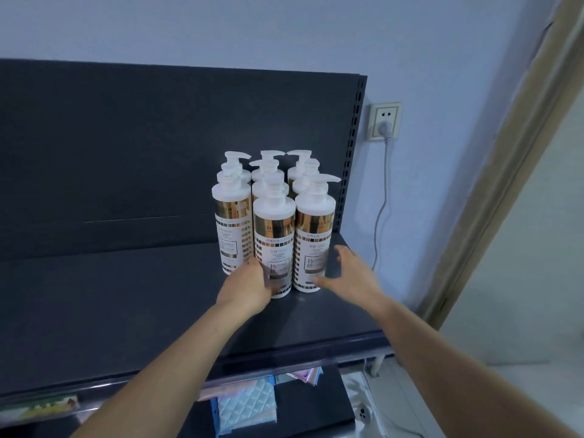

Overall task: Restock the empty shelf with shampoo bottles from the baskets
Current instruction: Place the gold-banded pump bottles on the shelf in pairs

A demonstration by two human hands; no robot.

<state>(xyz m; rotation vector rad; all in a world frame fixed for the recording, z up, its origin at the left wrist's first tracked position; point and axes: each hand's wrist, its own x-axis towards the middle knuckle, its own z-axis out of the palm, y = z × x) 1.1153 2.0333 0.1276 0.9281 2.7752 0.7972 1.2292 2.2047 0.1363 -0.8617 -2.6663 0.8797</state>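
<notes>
Several white pump bottles of shampoo with gold bands stand in rows at the right end of the dark shelf (110, 295). My left hand (249, 287) grips the lower part of the front middle bottle (274, 235). My right hand (350, 273) is beside the front right bottle (314, 235), fingers spread and blurred, thumb near the bottle's base. I cannot tell whether it touches the bottle. The baskets are out of view.
The shelf's dark back panel (126, 147) and slotted upright (350, 147) stand behind the bottles. A wall socket (384, 121) with a plugged cable is on the right. A lower shelf holds quilted packages (243, 403). The left of the shelf holds nothing.
</notes>
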